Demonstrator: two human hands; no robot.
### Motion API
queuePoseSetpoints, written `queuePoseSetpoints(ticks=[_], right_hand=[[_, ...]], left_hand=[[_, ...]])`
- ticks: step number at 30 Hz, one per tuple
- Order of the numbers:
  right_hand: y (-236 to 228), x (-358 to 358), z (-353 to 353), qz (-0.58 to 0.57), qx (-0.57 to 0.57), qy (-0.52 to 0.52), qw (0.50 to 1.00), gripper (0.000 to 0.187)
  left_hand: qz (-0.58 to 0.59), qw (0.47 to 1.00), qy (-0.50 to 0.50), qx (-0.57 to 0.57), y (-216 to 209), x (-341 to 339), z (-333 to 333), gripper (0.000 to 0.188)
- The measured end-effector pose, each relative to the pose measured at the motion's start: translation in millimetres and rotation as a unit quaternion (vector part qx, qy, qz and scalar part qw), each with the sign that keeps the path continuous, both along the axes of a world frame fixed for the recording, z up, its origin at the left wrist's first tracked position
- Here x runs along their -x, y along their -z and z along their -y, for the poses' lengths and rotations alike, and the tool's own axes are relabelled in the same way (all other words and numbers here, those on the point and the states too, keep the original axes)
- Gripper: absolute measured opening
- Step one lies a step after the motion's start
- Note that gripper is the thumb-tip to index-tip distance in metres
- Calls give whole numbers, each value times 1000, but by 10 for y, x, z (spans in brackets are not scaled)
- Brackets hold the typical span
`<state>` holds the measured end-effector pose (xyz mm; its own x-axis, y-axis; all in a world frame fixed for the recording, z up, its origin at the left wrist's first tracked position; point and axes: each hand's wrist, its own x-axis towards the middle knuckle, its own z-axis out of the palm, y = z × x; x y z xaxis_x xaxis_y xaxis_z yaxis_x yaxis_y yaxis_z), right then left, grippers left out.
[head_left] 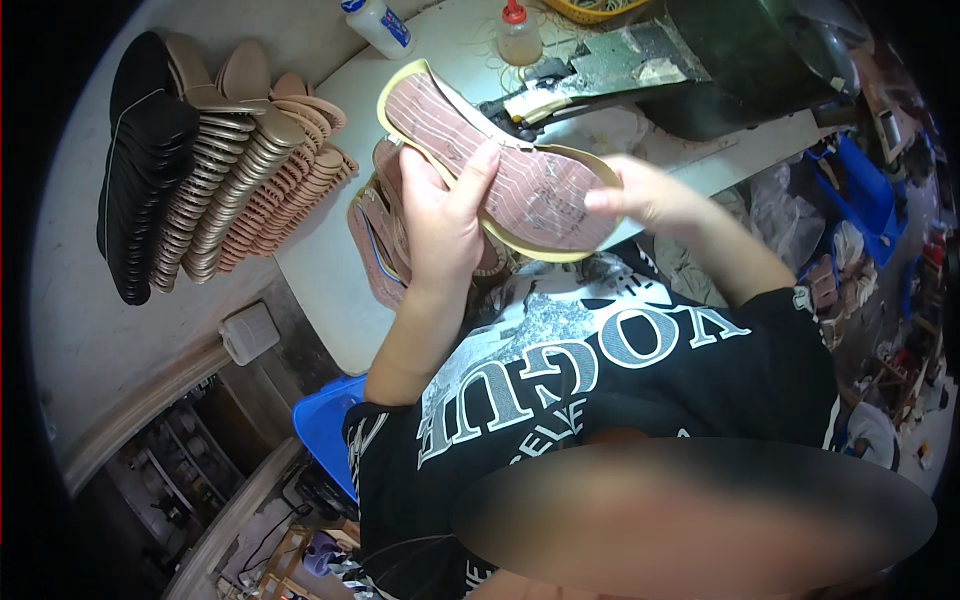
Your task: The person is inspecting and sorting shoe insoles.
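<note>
Both of my hands hold up a shoe insole point(540, 195), its brownish-pink face marked with pale wavy lines and edged in yellow. My left hand point(443, 210) grips its middle from the left side, with the thumb lying on the face. At the rounded end on the right, my right hand point(648, 195) pinches the rim, thumb on top and the other fingers mostly hidden behind. Under and beside my left hand lies a pile of similar brownish insoles point(368, 250) on the white table point(330, 290), partly hidden by my arm.
Stacked insoles in black point(145, 190), gold point(235, 190) and pink point(290, 185) stand at the left. Past the held insole are a dark machine point(630, 65), a red-capped bottle point(519, 42), a white bottle point(380, 28) and a yellow basket point(595, 12). A blue chair point(322, 425) is near my left.
</note>
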<state>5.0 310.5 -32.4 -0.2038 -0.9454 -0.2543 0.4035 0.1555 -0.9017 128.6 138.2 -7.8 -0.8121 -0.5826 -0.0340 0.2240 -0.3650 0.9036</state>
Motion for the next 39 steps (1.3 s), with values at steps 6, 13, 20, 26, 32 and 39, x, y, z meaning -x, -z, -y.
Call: queuePoseSetpoints(ticks=[6, 13, 20, 26, 32, 39], right_hand=[[117, -357, 22, 208, 26, 58, 976, 44], [156, -444, 77, 191, 34, 116, 974, 43], [115, -427, 35, 190, -3, 159, 969, 36], [152, -460, 217, 208, 7, 226, 952, 30], [100, -470, 420, 228, 0, 267, 936, 24], [8, -336, 561, 229, 25, 257, 939, 26]], left_hand=[[78, 994, 24, 68, 255, 423, 452, 30], [152, 981, 112, 33, 318, 692, 574, 28], [179, 973, 148, 13, 297, 839, 594, 37], [223, 963, 152, 4, 275, 893, 765, 42], [278, 934, 200, 105, 342, 971, 1073, 59], [118, 818, 235, 512, 112, 1110, 1284, 70]])
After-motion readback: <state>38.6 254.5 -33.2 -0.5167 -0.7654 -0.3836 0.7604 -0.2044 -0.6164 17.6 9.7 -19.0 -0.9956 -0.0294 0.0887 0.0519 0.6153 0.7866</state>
